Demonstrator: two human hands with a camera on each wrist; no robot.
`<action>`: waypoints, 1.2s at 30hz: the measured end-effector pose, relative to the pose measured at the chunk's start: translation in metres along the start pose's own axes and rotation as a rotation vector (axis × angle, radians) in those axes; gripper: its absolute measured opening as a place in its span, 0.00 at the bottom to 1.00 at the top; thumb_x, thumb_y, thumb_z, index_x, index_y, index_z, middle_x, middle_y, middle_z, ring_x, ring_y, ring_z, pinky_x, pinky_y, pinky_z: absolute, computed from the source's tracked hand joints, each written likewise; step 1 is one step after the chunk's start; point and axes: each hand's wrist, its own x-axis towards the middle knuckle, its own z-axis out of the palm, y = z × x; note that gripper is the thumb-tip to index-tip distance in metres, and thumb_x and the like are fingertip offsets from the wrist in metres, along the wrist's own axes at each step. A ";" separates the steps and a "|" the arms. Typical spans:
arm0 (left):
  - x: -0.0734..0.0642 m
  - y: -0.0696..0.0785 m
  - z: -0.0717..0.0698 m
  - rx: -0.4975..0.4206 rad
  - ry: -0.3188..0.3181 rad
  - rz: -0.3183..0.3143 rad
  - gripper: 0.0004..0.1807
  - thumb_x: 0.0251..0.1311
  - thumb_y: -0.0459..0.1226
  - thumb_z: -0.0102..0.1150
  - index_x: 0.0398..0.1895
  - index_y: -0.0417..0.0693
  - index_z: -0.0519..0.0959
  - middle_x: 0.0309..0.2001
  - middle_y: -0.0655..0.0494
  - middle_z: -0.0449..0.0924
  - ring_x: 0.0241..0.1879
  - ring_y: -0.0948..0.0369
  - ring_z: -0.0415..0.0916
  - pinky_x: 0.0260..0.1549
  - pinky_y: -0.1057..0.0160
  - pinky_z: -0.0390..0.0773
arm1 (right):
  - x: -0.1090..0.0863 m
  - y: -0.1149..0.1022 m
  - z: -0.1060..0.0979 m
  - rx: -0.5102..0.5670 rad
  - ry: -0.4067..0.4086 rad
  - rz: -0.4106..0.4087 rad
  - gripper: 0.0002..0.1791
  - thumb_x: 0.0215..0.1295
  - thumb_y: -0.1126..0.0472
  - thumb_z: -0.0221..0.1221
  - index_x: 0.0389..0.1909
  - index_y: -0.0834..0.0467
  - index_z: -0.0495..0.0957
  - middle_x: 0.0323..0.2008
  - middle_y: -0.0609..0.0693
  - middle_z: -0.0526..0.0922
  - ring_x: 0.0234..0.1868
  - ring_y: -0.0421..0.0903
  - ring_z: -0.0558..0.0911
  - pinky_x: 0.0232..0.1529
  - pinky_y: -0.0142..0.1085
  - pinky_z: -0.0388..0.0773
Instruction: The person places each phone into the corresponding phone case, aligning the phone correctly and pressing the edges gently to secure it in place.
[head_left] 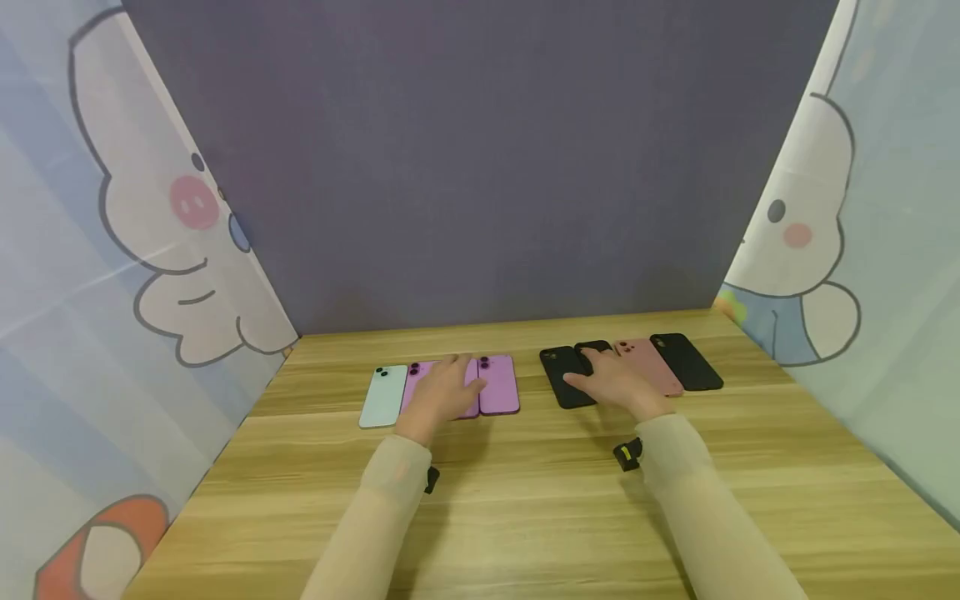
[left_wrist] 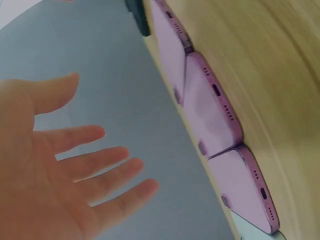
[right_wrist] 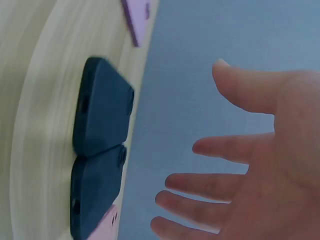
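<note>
My left hand (head_left: 444, 392) is held over a row of phones, with its fingers spread and nothing in them. That row has a white phone (head_left: 381, 402) at its left end and pink phones (left_wrist: 212, 107) beside it, the rightmost pink phone (head_left: 499, 387) fully in sight. To the right, my right hand (head_left: 621, 387) hovers with fingers apart over a second row. A black phone case (head_left: 562, 382) lies left of it, another black case (right_wrist: 97, 195) is partly under it in the head view, then come a pink case (head_left: 651, 367) and a third black case (head_left: 686, 362).
Both rows lie on a wood-grain table (head_left: 525, 517), toward its far edge. A dark grey panel (head_left: 480, 167) stands behind the table. Curtains with cartoon animals (head_left: 165, 208) hang at both sides. A small black device (head_left: 628, 455) is at the right wrist.
</note>
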 end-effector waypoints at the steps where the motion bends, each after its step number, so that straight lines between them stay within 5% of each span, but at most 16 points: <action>1: 0.002 0.001 0.002 0.015 -0.003 -0.001 0.35 0.76 0.52 0.50 0.77 0.42 0.61 0.76 0.38 0.58 0.74 0.40 0.56 0.68 0.37 0.61 | 0.001 0.001 -0.001 0.003 -0.004 0.005 0.43 0.78 0.44 0.52 0.78 0.69 0.51 0.73 0.72 0.59 0.71 0.71 0.62 0.66 0.65 0.62; 8: 0.016 0.002 0.018 0.103 -0.071 -0.020 0.35 0.76 0.51 0.51 0.77 0.42 0.62 0.76 0.38 0.59 0.73 0.40 0.59 0.66 0.37 0.64 | 0.007 0.006 -0.006 -0.056 -0.011 0.033 0.41 0.78 0.47 0.53 0.76 0.72 0.53 0.73 0.73 0.58 0.71 0.72 0.62 0.65 0.64 0.65; 15: 0.027 0.006 0.025 0.012 -0.065 -0.026 0.32 0.76 0.48 0.51 0.75 0.39 0.64 0.73 0.40 0.64 0.73 0.42 0.61 0.70 0.41 0.61 | 0.013 0.013 -0.007 -0.148 -0.009 0.049 0.38 0.77 0.51 0.55 0.72 0.76 0.57 0.70 0.75 0.62 0.70 0.71 0.65 0.64 0.63 0.67; 20: 0.030 0.013 0.031 -0.062 -0.055 -0.064 0.31 0.75 0.47 0.53 0.73 0.36 0.67 0.70 0.39 0.69 0.61 0.43 0.75 0.60 0.44 0.74 | 0.020 0.021 0.001 -0.246 -0.022 0.068 0.33 0.77 0.53 0.55 0.70 0.75 0.63 0.67 0.73 0.69 0.68 0.69 0.69 0.62 0.61 0.70; 26: 0.033 0.026 0.033 -0.079 -0.073 -0.165 0.29 0.72 0.46 0.54 0.67 0.35 0.72 0.63 0.38 0.75 0.50 0.44 0.78 0.45 0.46 0.80 | 0.025 0.022 0.003 -0.353 -0.035 0.096 0.24 0.76 0.55 0.56 0.62 0.70 0.74 0.53 0.67 0.80 0.48 0.61 0.82 0.42 0.49 0.77; 32: 0.038 0.032 0.041 -0.059 -0.021 -0.247 0.21 0.63 0.40 0.57 0.56 0.36 0.78 0.49 0.40 0.76 0.44 0.46 0.72 0.44 0.46 0.77 | 0.032 0.028 0.000 -0.332 -0.049 0.114 0.22 0.75 0.59 0.55 0.60 0.71 0.75 0.54 0.69 0.80 0.47 0.60 0.82 0.40 0.47 0.74; 36: 0.043 0.035 0.046 -0.023 -0.009 -0.275 0.22 0.63 0.40 0.60 0.56 0.35 0.78 0.52 0.37 0.74 0.48 0.44 0.72 0.48 0.45 0.77 | 0.036 0.038 -0.004 -0.329 -0.058 0.160 0.18 0.74 0.62 0.51 0.56 0.70 0.78 0.28 0.59 0.81 0.23 0.49 0.75 0.31 0.42 0.69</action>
